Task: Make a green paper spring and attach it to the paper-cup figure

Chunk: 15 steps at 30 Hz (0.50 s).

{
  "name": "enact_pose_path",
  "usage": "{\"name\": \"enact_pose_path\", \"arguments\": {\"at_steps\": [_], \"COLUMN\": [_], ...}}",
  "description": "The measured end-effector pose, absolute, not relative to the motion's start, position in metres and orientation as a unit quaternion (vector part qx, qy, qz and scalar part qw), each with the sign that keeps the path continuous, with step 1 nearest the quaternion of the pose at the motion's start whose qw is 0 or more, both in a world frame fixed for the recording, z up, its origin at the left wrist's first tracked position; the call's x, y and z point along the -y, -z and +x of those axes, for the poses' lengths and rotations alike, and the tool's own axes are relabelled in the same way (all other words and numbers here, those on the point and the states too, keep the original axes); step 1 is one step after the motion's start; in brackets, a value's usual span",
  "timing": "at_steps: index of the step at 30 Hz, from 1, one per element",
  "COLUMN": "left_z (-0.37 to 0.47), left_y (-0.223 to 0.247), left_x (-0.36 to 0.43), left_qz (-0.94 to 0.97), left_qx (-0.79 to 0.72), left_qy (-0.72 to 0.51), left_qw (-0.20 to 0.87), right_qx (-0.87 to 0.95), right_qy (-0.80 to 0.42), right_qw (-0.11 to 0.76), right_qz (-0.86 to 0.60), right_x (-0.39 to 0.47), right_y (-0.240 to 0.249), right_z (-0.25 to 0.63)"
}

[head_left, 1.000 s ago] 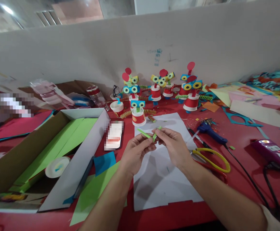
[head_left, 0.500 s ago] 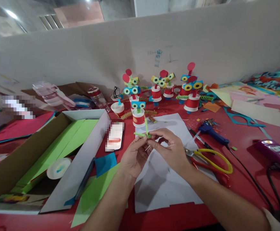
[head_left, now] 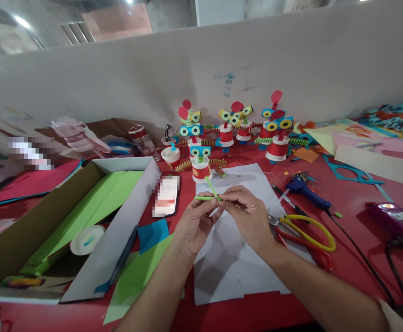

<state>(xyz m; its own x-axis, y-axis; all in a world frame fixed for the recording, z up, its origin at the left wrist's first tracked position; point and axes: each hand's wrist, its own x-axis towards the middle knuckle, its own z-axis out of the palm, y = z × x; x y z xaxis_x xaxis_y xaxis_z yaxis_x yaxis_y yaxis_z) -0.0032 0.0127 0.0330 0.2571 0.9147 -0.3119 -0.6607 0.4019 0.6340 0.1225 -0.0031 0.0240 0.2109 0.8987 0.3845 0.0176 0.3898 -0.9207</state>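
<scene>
Both hands meet over the white paper (head_left: 236,272), pinching folded green paper strips (head_left: 211,186) between their fingertips. My left hand (head_left: 196,223) grips the fold from the left. My right hand (head_left: 246,214) closes on it from the right, its fingertips touching those of the left. One strip end points left, the other up and away; the fold itself is mostly hidden by fingers. Just beyond the hands stands a red and white paper cup figure (head_left: 201,170) with a blue eye piece and coiled paper arms.
Yellow and red-handled scissors (head_left: 308,230) and a blue glue gun (head_left: 307,191) lie right. Several cup figures stand behind. Left are a phone (head_left: 166,196), a blue paper piece (head_left: 153,234) and an open box (head_left: 113,240) holding green paper.
The upright green strip now leans to the left, and the other strip lies more level. The fingertips have closed further over the fold. The view has shifted slightly.
</scene>
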Motion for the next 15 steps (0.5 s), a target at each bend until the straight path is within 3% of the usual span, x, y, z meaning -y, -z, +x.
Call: {"name": "enact_pose_path", "arguments": {"at_steps": [7,15], "left_z": [0.0005,0.0014], "left_y": [-0.0248,-0.0273], "left_x": [-0.0175,-0.0140], "left_qz": [0.221,0.266], "left_qx": [-0.356,-0.374], "left_qy": [-0.602,-0.624], "left_qw": [0.679,0.632], "right_qx": [0.503,0.448], "right_qy": [-0.390,-0.493], "right_qw": [0.617,0.596], "right_qz": [-0.464,-0.449], "right_x": [0.0038,0.0020], "right_y": [-0.0241,-0.0294], "right_z": [0.1203,0.1224]}}
